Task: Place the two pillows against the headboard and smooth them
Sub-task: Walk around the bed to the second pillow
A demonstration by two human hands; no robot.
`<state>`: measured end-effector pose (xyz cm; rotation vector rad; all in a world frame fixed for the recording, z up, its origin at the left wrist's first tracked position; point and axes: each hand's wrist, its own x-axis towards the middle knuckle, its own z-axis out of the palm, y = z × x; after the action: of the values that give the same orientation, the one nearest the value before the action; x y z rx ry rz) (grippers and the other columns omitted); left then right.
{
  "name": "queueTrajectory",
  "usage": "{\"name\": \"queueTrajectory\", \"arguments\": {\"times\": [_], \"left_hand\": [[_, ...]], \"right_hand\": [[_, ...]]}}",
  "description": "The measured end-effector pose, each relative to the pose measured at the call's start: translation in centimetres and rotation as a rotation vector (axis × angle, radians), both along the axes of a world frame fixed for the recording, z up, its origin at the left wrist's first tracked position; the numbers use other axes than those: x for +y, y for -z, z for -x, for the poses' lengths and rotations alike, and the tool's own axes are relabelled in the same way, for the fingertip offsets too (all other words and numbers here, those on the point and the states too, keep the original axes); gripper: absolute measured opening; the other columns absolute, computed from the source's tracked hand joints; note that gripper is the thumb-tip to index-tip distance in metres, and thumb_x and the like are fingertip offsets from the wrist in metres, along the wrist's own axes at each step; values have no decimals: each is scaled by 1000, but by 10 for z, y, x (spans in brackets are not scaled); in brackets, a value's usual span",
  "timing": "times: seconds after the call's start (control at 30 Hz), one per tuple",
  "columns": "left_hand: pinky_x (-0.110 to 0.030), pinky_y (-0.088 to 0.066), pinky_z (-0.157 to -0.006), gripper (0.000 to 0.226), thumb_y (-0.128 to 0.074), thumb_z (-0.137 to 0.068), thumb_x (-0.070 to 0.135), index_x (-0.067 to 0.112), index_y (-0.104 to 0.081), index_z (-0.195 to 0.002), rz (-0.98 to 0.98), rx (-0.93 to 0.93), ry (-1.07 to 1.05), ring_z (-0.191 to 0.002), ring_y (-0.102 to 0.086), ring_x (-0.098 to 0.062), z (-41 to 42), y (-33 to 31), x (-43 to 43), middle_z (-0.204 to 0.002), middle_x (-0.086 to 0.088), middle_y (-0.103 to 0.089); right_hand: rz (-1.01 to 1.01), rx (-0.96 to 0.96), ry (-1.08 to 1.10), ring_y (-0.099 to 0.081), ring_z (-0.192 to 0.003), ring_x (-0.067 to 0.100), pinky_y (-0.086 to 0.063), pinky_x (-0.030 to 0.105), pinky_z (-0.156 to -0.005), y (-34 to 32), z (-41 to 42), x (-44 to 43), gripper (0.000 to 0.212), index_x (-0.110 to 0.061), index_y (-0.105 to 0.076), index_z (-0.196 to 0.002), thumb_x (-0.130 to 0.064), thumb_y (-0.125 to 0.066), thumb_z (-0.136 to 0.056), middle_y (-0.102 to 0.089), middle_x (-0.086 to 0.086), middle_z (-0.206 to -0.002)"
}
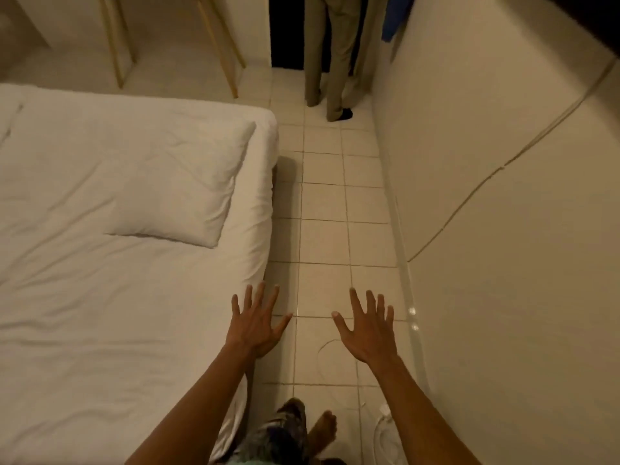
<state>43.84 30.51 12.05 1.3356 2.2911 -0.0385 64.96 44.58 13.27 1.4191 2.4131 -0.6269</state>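
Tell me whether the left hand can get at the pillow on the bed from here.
Probably yes: the left hand is open and empty at the bed's edge, with only bare sheet up to the pillow.

Both hands spread flat beside the bed

We hold our left hand (pixel 256 322) over the edge of the white bed (pixel 100 313) and our right hand (pixel 367 327) above the tiled floor (pixel 332 203), fingers splayed, grasping nothing; one white pillow (pixel 188 182) lies flat near the bed's far corner, and another person's trousered legs (pixel 327 55) stand at the dark doorway
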Motion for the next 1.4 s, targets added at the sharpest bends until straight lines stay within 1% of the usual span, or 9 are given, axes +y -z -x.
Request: {"name": "queueTrajectory", "arguments": {"times": [0.23, 0.4, 0.5, 0.67, 0.83, 0.87, 0.97, 1.03, 1.4], "left_hand": [[-54, 11, -121, 78, -7, -94, 71, 32, 12, -158, 74, 1, -284, -153, 14, -33, 29, 5, 29, -167, -6, 16], [-55, 7, -122, 76, -11, -97, 69, 30, 13, -158, 133, 28, -394, -154, 11, -34, 84, 18, 58, -167, -8, 13], [-55, 5, -122, 77, -12, -97, 69, 30, 14, -158, 123, 14, -441, -154, 8, -34, 123, 16, 91, -167, -8, 12], [-55, 3, -122, 80, -11, -94, 72, 31, 12, -158, 38, 25, -557, -154, 9, -33, 195, 4, 144, -167, -8, 13], [-54, 2, -123, 100, 10, -73, 85, 32, 11, -158, -15, 44, -712, -154, 10, -32, 245, 0, 187, -167, -7, 14], [-55, 1, -123, 102, 9, -73, 87, 32, 12, -158, 0, 44, -749, -154, 9, -33, 252, 0, 194, -167, -7, 14], [-57, -2, -123, 96, -20, -85, 85, 32, 16, -157, 53, 31, -858, -154, 8, -33, 274, 3, 218, -167, -7, 17], [-57, -1, -122, 100, -30, -85, 84, 32, 18, -156, 37, 13, -962, -154, 8, -33, 285, -1, 234, -166, -6, 19], [-58, -5, -122, 104, -35, -83, 84, 31, 20, -155, 60, -39, -1329, -155, 5, -32, 346, 5, 296, -167, -7, 16]], "right_hand": [[14, 18, -272, 7, -157, 34, 5, 53, -127, 9, 77, 96, 80, -33, -1, -163, -73, -22, -97, -1, 12, -171], [8, 22, -408, 8, -157, 34, 4, 53, -127, 12, 150, 156, 82, -34, 0, -163, -75, -23, -96, 0, 12, -171], [11, -47, -504, 9, -157, 35, 3, 53, -127, 4, 202, 201, 83, -34, 1, -163, -76, -25, -96, 2, 12, -171], [-8, 26, -583, 6, -157, 33, 0, 52, -127, -11, 302, 260, 86, -35, -4, -163, -78, -29, -93, -1, 12, -171], [4, 83, -725, -2, -157, 34, -5, 54, -126, -18, 387, 314, 88, -36, -6, -162, -79, -34, -91, -8, 13, -170], [-2, 87, -765, -3, -157, 34, -7, 55, -126, -17, 403, 325, 89, -35, -7, -162, -80, -36, -90, -9, 12, -169], [9, 77, -903, -2, -157, 33, -8, 56, -126, -9, 458, 363, 94, -34, -4, -162, -82, -37, -88, -5, 12, -170], [13, 72, -963, -1, -157, 33, -7, 55, -126, -10, 495, 385, 96, -35, -3, -162, -83, -38, -87, -2, 11, -170], [23, -10, -1317, 0, -158, 32, -6, 53, -126, -3, 667, 440, 95, -39, -1, -162, -82, -41, -87, -2, 11, -171]]}}
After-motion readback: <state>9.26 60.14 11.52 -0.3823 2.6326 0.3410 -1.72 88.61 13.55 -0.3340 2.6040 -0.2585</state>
